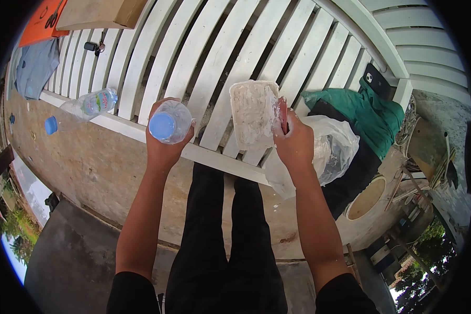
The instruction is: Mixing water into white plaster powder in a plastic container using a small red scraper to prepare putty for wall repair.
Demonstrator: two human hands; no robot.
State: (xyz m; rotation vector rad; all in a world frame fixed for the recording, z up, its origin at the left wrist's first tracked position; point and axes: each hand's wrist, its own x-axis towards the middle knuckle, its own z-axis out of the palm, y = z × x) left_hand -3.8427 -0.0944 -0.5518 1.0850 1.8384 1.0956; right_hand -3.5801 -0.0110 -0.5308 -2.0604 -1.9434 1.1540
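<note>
Plainly, Two Things Are Being Held, at Ten and One O'Clock

Taking the middle of the view as the dial, a clear bottle (180,133) is standing at ten o'clock, its blue cap (163,126) facing up. The left hand (162,153) is grasping it, the fingers curling around its side. The bottle is looking light and thin-walled, so hard squeezing would probably be denting it; smooth plastic may also be slipping, and the side just below the shoulder is seeming the surest hold. Its contents are not showing clearly.

At one o'clock, a pale rectangular piece (252,115) is hanging above the slats of the white bench (175,78). The right hand (296,144) is clenching its right edge, where a red part (283,114) is showing beside the thumb. The piece is appearing stiff, its white crust likely powdery and inclined to be flaking; the red part is looking the cleaner place for gripping.

Toward three o'clock, a crumpled clear plastic bag (340,146) is lying beside the right wrist, with green cloth (363,112) just beyond it. Farther out at ten, a labelled bottle (97,103) is resting on its side.
</note>
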